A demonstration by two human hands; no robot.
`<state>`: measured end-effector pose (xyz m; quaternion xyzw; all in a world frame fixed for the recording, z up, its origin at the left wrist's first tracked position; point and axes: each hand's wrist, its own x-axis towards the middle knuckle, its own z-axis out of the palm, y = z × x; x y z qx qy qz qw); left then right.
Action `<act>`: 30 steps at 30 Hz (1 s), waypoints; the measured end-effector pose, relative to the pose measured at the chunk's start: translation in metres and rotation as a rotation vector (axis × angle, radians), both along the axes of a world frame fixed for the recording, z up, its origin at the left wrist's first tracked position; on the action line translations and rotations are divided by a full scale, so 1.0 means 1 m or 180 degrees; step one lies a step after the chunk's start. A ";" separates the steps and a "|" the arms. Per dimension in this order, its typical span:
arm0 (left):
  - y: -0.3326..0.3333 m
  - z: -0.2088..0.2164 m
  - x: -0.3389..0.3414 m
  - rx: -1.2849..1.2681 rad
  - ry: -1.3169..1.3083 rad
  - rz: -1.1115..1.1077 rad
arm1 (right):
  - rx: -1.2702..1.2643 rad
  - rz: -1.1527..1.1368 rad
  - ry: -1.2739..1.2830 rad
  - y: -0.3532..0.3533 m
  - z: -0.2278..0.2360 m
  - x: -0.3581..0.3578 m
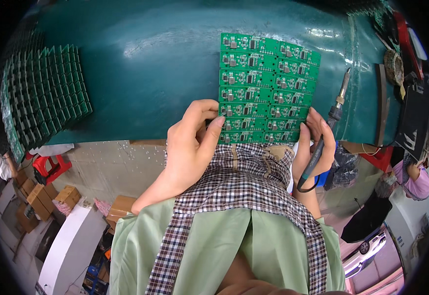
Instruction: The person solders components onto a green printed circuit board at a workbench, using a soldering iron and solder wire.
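Observation:
A green circuit board panel [271, 88], made up of several small identical boards in two columns, is in front of me at the near edge of the table. My left hand [194, 135] grips its left edge near the lower corner, thumb on top. At the lower right edge, the thumb and fingers of my right hand [315, 140] pinch the panel. That same hand also carries a soldering iron [316, 157], its handle lying across the fingers. The iron's metal tip points up and away, to the right of the panel and apart from it.
A teal mat [150, 83] covers the table. Many upright green board panels [47, 93] stand in rows at the left. A dark strip [381, 103] and assorted tools lie at the right edge. Behind are a red stool [52, 167], cardboard boxes [67, 196] and another person [411, 179].

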<state>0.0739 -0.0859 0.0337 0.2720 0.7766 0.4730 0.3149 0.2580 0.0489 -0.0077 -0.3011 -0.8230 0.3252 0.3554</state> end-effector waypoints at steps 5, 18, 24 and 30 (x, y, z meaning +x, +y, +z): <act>-0.004 0.000 0.004 0.0453 -0.0453 0.0182 | -0.0032 0.0106 0.0143 -0.004 0.006 0.005; -0.008 -0.017 -0.003 0.1137 -0.1780 0.0310 | 0.0123 0.0712 0.1067 -0.007 0.023 0.001; -0.036 -0.009 -0.008 0.1281 -0.1695 0.0727 | -0.0365 0.0514 0.1117 -0.023 0.024 -0.007; -0.110 0.035 -0.044 0.1770 -0.1153 0.1542 | -0.0446 0.0717 0.1308 -0.024 0.025 -0.015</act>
